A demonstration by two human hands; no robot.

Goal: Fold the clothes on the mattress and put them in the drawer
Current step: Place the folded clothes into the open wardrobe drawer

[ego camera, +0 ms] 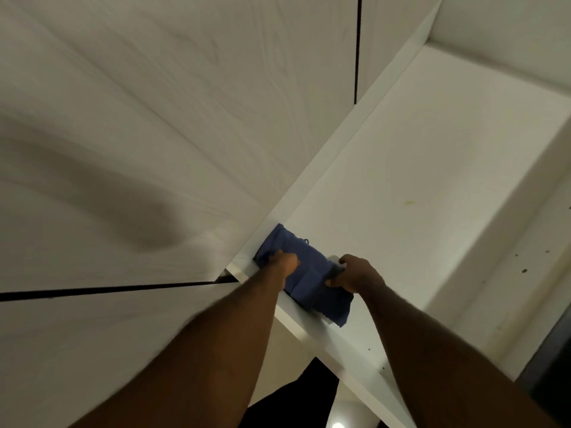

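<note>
Two white, smooth wardrobe doors (154, 118) with faint wood grain fill my left. Beside them the open white shelf (417, 180) carries a folded blue cloth (309, 273), soft and rectangular, lying at its near left corner. My left hand (285, 262) presses it, fingers curled; my right hand (355, 274) grips its right edge, fingers closed.

Folded blue garment (304, 273) lies flat in white drawer (417, 168), at its near-left corner.
</note>
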